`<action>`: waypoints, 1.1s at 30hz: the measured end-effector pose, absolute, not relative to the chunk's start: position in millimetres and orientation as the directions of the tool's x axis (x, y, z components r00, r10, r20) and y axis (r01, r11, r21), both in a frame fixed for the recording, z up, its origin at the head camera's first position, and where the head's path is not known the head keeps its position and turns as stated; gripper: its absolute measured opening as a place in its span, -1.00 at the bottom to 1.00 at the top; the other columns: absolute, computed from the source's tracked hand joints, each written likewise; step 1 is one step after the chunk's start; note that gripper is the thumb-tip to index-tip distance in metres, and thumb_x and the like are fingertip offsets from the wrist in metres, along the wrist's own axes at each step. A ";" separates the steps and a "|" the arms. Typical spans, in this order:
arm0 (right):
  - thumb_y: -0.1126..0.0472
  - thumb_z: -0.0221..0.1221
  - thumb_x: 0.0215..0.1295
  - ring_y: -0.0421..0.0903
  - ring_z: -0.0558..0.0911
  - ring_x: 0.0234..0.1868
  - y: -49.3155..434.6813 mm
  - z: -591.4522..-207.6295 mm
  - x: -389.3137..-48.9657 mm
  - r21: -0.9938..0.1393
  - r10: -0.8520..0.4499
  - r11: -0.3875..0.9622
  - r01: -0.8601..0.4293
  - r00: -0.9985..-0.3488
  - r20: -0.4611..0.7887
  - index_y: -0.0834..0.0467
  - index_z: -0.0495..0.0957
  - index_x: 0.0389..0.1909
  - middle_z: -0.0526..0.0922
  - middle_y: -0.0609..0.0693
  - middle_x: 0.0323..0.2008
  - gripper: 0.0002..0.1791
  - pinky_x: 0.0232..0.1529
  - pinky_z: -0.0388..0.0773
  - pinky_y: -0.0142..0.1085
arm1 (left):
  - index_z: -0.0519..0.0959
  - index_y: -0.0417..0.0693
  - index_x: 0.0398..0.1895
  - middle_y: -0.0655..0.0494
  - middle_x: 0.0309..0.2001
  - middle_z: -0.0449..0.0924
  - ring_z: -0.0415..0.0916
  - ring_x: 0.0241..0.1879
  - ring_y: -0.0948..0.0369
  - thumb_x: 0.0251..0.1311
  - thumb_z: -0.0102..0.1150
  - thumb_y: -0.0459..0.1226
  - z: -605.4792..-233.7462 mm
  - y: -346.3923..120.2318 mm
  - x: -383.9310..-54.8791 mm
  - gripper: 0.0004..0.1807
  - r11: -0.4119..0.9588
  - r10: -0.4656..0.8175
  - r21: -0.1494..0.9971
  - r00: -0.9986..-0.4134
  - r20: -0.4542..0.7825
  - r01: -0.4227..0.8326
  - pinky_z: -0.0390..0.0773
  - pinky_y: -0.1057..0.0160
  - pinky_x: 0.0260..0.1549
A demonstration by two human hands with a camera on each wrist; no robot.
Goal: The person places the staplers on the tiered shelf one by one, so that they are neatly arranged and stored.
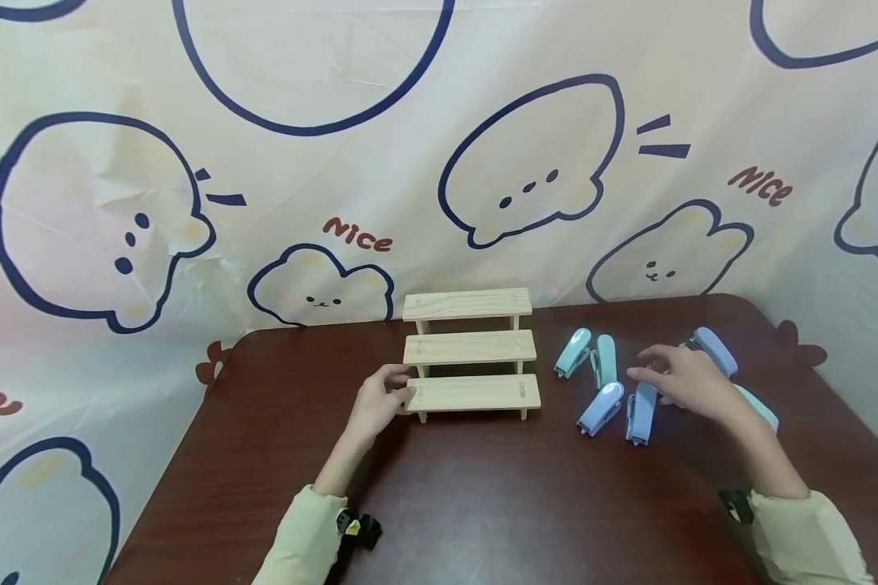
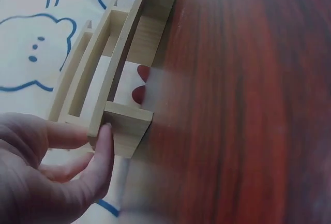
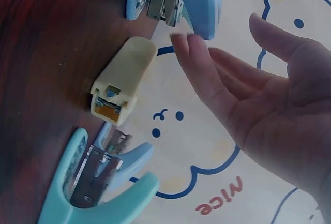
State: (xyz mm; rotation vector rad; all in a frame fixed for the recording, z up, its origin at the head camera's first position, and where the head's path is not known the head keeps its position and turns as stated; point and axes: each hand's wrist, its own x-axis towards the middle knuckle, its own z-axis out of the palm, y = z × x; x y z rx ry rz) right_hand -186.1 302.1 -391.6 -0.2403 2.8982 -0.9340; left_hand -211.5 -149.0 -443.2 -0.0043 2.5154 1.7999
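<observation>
A small three-step wooden shelf [image 1: 473, 393] stands near the table's back edge. My left hand [image 1: 382, 400] pinches the left end of its lowest board between thumb and fingers; the left wrist view shows this hand [image 2: 57, 167] gripping the shelf corner [image 2: 98, 115]. Above a group of staplers hovers my right hand [image 1: 684, 378], its fingers loosely extended and holding nothing. In the right wrist view its fingertips lie close to a blue stapler [image 3: 199, 1]; whether they touch is unclear. A cream stapler [image 3: 124, 79] sits nearby, hidden by the hand in the head view.
Teal staplers [image 1: 573, 353] and blue staplers [image 1: 601, 409] lie between shelf and right hand. Another blue stapler [image 1: 715, 351] and a teal stapler [image 1: 759, 406] lie beyond the right hand and forearm. A patterned cloth [image 1: 410, 179] hangs behind the dark table [image 1: 483, 496].
</observation>
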 end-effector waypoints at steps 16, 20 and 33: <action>0.19 0.30 0.43 0.12 0.78 -0.23 308.2 -397.1 -190.7 -0.707 -0.259 0.705 -0.058 -0.949 -0.181 0.58 0.48 0.18 0.63 0.45 0.00 -0.44 -0.25 0.74 -0.07 | 0.48 -0.43 0.14 -0.17 -0.08 0.58 0.61 -0.30 0.19 0.37 0.16 -0.47 -451.6 -152.9 -216.9 -0.68 0.031 0.099 0.977 -0.972 -0.212 -0.210 0.67 0.27 -0.33; 0.18 0.30 0.44 0.16 0.79 -0.23 307.0 -396.4 -192.2 -0.706 -0.258 0.706 -0.061 -0.950 -0.175 0.58 0.50 0.16 0.54 0.55 0.14 -0.46 -0.22 0.73 -0.03 | 0.48 -0.43 0.14 -0.15 -0.13 0.59 0.61 -0.30 0.19 0.38 0.15 -0.47 -453.4 -155.8 -216.9 -0.69 0.017 0.105 0.980 -0.974 -0.200 -0.199 0.67 0.26 -0.32; 0.21 0.28 0.45 0.15 0.77 -0.20 309.5 -401.8 -189.5 -0.673 -0.239 0.735 -0.085 -0.961 -0.141 0.50 0.59 0.07 0.62 0.47 0.07 -0.59 -0.21 0.73 -0.03 | 0.48 -0.40 0.14 -0.08 -0.14 0.55 0.58 -0.26 0.19 0.40 0.17 -0.42 -459.5 -153.3 -213.7 -0.68 -0.028 0.124 0.976 -0.970 -0.211 -0.216 0.67 0.26 -0.27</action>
